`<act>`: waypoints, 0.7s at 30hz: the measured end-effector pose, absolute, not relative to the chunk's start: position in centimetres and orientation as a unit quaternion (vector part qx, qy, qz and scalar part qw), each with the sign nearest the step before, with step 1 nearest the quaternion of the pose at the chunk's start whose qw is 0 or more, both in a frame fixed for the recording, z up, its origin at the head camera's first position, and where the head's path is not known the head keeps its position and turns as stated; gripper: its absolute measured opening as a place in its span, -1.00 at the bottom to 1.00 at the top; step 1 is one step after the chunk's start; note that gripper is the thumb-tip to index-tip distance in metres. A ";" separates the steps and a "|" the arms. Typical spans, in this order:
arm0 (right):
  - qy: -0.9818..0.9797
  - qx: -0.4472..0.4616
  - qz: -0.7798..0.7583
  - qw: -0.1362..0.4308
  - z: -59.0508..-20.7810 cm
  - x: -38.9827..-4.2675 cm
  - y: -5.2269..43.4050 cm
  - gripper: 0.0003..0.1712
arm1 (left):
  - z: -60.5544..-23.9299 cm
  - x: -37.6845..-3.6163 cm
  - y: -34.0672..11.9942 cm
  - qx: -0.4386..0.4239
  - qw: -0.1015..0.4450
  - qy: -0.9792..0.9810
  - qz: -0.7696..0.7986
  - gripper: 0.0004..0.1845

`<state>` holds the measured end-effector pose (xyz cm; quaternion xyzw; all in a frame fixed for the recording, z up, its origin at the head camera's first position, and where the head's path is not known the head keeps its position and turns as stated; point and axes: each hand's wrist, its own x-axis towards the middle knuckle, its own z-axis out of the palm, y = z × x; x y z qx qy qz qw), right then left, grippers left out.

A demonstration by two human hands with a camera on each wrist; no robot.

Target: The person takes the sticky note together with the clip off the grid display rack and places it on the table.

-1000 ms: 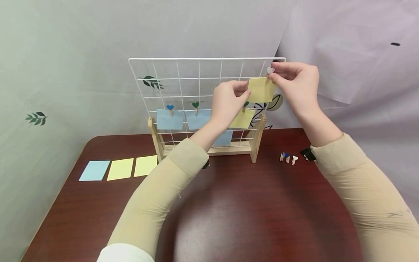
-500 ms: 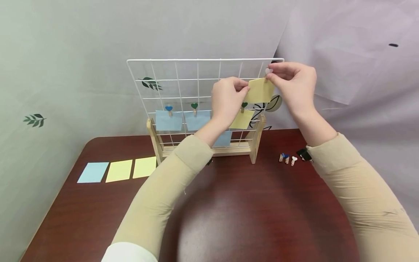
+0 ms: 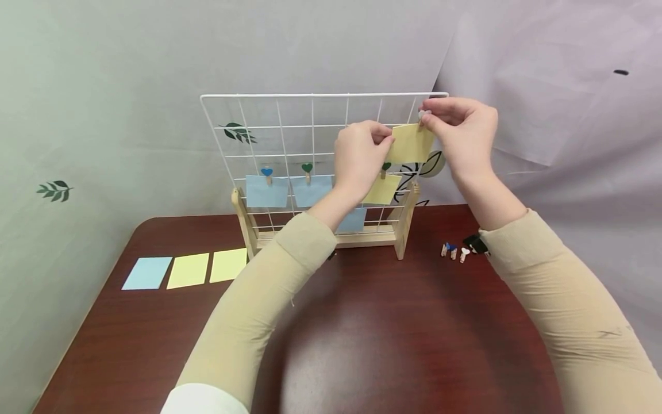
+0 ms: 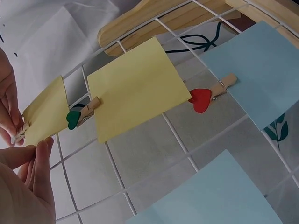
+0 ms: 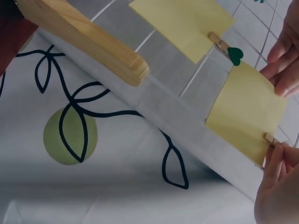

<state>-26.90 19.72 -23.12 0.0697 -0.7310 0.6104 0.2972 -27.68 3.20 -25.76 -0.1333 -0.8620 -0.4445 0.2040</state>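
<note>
A yellow paper note (image 3: 411, 144) is up against the right side of the white wire grid (image 3: 331, 94). My left hand (image 3: 362, 158) pinches its left edge between thumb and fingers. At its top right corner my right hand (image 3: 468, 135) pinches a small wooden clothespin with a white heart (image 3: 423, 114); the clothespin's jaws sit over the note's edge in the right wrist view. Just below, another yellow note (image 4: 138, 88) hangs from a green-heart clothespin (image 4: 81, 114). A red-heart clothespin (image 4: 202, 99) holds a blue note (image 4: 261, 70), seen in the left wrist view.
The grid stands in a wooden base (image 3: 362, 237) on a dark red table (image 3: 393, 345). Blue notes (image 3: 266, 191) hang on its left part. Loose blue (image 3: 147, 273) and yellow notes (image 3: 188, 270) lie at the left. Several spare clothespins (image 3: 453, 252) lie at the right.
Both hands stay at the yellow note with little movement. The right fingers have shifted slightly on the white-heart clothespin, covering more of the heart. The head view has shifted a little.
</note>
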 end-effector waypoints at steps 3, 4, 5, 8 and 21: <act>-0.728 0.066 0.612 0.301 -23.1 -26.9 19.5 -0.83 | -25.8 -27.7 3.2 -0.132 0.208 -0.861 -0.445 -0.82; -0.728 0.065 0.611 0.304 -23.1 -26.9 19.5 -0.83 | -25.8 -27.7 3.3 -0.132 0.210 -0.860 -0.446 -0.82; -0.729 0.064 0.609 0.305 -23.1 -26.9 19.4 -0.83 | -25.8 -27.7 3.3 -0.132 0.212 -0.859 -0.447 -0.82; -0.731 0.061 0.605 0.310 -23.2 -26.9 19.3 -0.85 | -25.8 -27.7 3.3 -0.134 0.216 -0.854 -0.453 -0.83; -0.689 0.079 0.645 0.322 -22.8 -27.2 18.9 -0.84 | -25.2 -28.0 2.9 -0.139 0.232 -0.841 -0.468 -0.86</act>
